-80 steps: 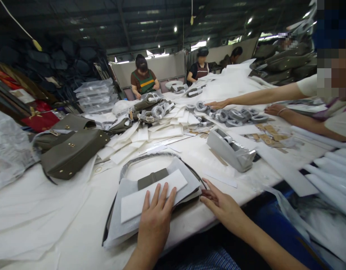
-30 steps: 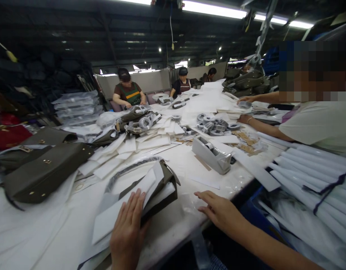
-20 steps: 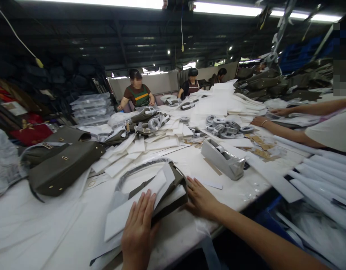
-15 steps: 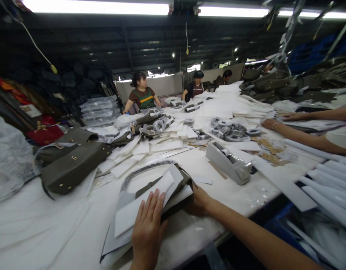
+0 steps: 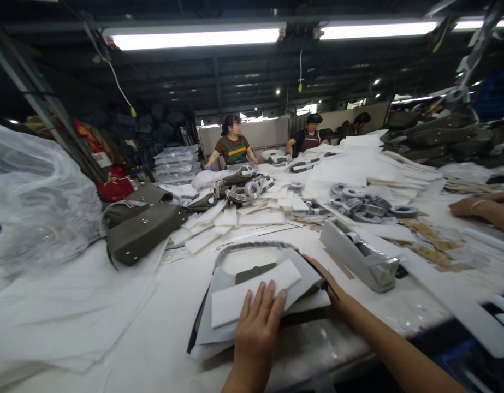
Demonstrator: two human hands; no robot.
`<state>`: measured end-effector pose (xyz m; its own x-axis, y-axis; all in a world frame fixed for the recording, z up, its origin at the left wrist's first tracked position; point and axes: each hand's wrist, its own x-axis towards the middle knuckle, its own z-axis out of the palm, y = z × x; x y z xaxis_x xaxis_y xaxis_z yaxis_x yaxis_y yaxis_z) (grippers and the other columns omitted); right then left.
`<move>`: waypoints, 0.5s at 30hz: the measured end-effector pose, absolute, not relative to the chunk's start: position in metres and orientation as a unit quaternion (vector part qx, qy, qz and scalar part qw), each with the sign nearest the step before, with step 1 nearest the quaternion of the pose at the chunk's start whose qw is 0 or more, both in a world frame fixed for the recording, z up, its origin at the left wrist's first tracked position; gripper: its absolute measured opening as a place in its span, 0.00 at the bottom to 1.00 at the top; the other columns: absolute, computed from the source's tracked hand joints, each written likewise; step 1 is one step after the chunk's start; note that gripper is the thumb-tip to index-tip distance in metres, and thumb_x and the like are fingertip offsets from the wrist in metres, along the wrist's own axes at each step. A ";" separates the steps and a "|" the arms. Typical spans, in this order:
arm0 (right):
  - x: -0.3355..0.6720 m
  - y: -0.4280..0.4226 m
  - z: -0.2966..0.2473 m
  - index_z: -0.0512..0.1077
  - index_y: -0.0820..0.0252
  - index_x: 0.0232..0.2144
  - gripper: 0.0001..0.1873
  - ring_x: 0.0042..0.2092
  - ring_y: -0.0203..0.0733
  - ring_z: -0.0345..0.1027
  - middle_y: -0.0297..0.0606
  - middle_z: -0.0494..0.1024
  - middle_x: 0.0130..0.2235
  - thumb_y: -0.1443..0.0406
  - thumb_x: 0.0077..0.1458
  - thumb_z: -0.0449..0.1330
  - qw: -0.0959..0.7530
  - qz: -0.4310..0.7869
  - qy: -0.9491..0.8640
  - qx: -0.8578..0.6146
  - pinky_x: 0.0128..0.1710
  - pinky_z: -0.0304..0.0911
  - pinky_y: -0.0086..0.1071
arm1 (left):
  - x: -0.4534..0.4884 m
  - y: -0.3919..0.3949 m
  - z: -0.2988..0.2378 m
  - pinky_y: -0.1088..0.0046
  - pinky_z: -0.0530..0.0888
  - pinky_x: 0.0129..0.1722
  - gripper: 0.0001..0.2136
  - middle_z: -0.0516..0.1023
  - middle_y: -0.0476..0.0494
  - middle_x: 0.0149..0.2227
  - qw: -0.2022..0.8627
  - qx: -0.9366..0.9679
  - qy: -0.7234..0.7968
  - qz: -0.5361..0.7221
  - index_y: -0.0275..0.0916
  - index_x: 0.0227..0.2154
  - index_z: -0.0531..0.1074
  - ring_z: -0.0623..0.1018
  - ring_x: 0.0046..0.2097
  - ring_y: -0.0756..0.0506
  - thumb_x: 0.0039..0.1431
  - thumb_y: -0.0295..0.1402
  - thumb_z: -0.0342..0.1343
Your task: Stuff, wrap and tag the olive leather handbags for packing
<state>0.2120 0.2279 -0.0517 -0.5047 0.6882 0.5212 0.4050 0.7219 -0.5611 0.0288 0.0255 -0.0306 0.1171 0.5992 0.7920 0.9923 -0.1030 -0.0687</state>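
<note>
A dark olive handbag point(image 5: 255, 273) lies on the white tabletop in front of me, its wrapped handle point(image 5: 252, 244) arching away from me. Grey-white sheets and a white foam strip point(image 5: 231, 305) rest over it. My left hand point(image 5: 258, 327) lies flat on the foam strip, fingers stretched out and a little apart. At the bag's right end is my right hand point(image 5: 333, 289), holding that edge; its fingertips are hidden behind the bag. A grey tape dispenser point(image 5: 358, 256) stands just beyond my right hand.
Another olive bag point(image 5: 145, 229) lies at left beside a clear plastic heap point(image 5: 39, 202). White foam pieces point(image 5: 260, 218) and tape rolls point(image 5: 364, 204) spread across the middle. A co-worker's hand point(image 5: 476, 207) is at right; several people sit across the table.
My view has swung left, so everything appears further right. The bag lies flatter, and my left hand stays on the foam strip. The co-worker's arms at right are mostly out of view.
</note>
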 end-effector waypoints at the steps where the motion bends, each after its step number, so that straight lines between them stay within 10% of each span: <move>1: 0.216 0.236 -0.048 0.75 0.60 0.51 0.23 0.52 0.53 0.74 0.46 0.79 0.52 0.62 0.58 0.49 0.380 0.192 -0.838 -0.341 0.54 0.70 0.49 | 0.032 0.026 -0.034 0.55 0.67 0.63 0.22 0.68 0.45 0.63 0.331 -0.679 -0.582 -0.301 0.43 0.61 0.66 0.68 0.64 0.41 0.67 0.25 0.47; 7: 0.233 0.255 -0.004 0.74 0.59 0.53 0.23 0.52 0.52 0.73 0.47 0.77 0.54 0.57 0.62 0.50 0.380 0.169 -0.804 -0.424 0.53 0.68 0.48 | 0.043 0.027 -0.045 0.55 0.65 0.64 0.19 0.69 0.45 0.63 0.357 -0.678 -0.586 -0.264 0.45 0.60 0.69 0.69 0.63 0.40 0.68 0.28 0.49; 15: 0.147 0.235 0.048 0.79 0.57 0.42 0.16 0.49 0.47 0.74 0.42 0.82 0.45 0.57 0.63 0.55 0.067 0.156 -0.922 -0.349 0.50 0.66 0.36 | 0.052 0.015 -0.049 0.56 0.60 0.66 0.17 0.74 0.47 0.59 0.349 -0.654 -0.602 -0.296 0.47 0.56 0.72 0.72 0.60 0.42 0.71 0.33 0.45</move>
<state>0.1466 0.2352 0.0476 -0.7471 0.6645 0.0154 0.6226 0.7076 -0.3341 0.0517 0.0146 -0.0493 0.0993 0.5808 0.8079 0.9945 -0.0307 -0.1002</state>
